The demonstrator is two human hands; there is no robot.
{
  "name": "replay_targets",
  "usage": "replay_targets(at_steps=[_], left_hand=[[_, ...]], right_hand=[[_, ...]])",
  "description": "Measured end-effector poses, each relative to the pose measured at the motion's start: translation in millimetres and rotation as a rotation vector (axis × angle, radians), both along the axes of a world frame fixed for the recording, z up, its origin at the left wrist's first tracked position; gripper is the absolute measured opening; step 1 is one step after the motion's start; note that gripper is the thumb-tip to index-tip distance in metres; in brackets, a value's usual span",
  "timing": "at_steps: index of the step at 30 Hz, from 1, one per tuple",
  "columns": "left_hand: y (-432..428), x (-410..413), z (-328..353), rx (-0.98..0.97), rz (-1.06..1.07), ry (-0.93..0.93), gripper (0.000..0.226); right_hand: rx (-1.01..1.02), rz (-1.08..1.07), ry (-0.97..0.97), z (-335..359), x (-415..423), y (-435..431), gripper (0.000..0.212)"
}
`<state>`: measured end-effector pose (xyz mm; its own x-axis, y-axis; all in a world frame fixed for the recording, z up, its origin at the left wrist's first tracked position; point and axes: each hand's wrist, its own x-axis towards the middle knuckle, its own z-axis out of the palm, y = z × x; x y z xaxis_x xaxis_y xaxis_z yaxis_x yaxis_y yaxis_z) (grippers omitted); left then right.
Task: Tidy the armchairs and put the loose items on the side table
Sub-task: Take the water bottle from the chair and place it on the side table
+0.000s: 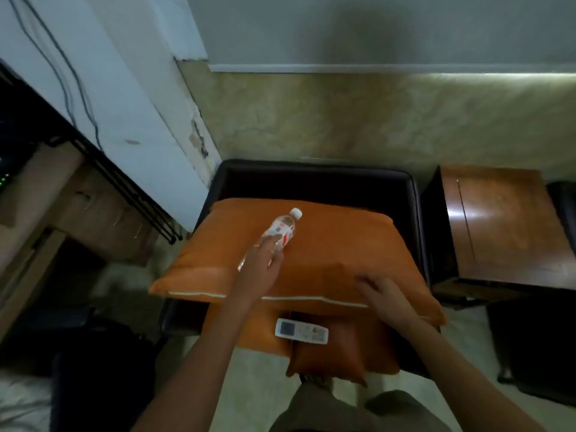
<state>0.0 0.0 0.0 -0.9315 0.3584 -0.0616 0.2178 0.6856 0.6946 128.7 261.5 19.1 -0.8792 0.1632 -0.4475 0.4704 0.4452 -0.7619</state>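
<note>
A dark armchair point(314, 179) carries a large orange pillow point(336, 241) across its seat, and the wooden side table's tabletop point(505, 222) stands just to its right. A smaller cushion point(339, 357) at the seat's front edge bears a white remote point(301, 331). A clear water bottle point(282, 227) lies on the pillow under the left hand point(260, 263), whose grip cannot be told, while the right hand point(381, 294) rests flat, fingers spread, on the pillow's near right corner.

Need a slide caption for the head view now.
Tidying the armchair: left hand on a water bottle lying on the orange pillow, right hand resting on the pillow, remote on the cushion below.
</note>
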Motion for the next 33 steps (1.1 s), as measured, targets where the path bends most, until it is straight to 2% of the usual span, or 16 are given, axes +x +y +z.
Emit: replay_targets(at_steps=[3, 9, 12, 15, 20, 25, 33], left_hand=[[3.5, -36.8, -10.2, -0.144, 0.003, 0.071, 0.040], [8.7, -58.9, -42.9, -0.327, -0.087, -0.079, 0.076], [11.5, -55.8, -50.4, -0.361, -0.014, -0.048, 0.088], [15.7, -54.3, -49.9, -0.378, -0.003, -0.008, 0.089], [18.0, -51.1, -40.5, -0.335, 0.009, -0.012, 0.085], [32.4, -27.0, -25.6, -0.201, -0.014, -0.111, 0.083], [118.5, 71.6, -5.6, -0.061, 0.029, -0.170, 0.083]], right_hand=[[-0.030, -0.040, -0.008, 0.0, -9.4, -2.4, 0.015], [-0.015, -0.079, -0.076, -7.1, -11.9, 2.4, 0.020], [-0.032, -0.124, -0.082, -10.6, -6.7, 5.5, 0.019], [-0.035, -0.157, -0.105, -12.2, 1.1, 7.7, 0.018], [-0.048, -0.166, -0.090, -12.7, 13.7, 12.7, 0.021], [-0.087, -0.178, -0.055, -4.9, 23.7, 25.8, 0.017], [-0.124, -0.194, -0.009, -4.4, 79.9, 93.6, 0.018]])
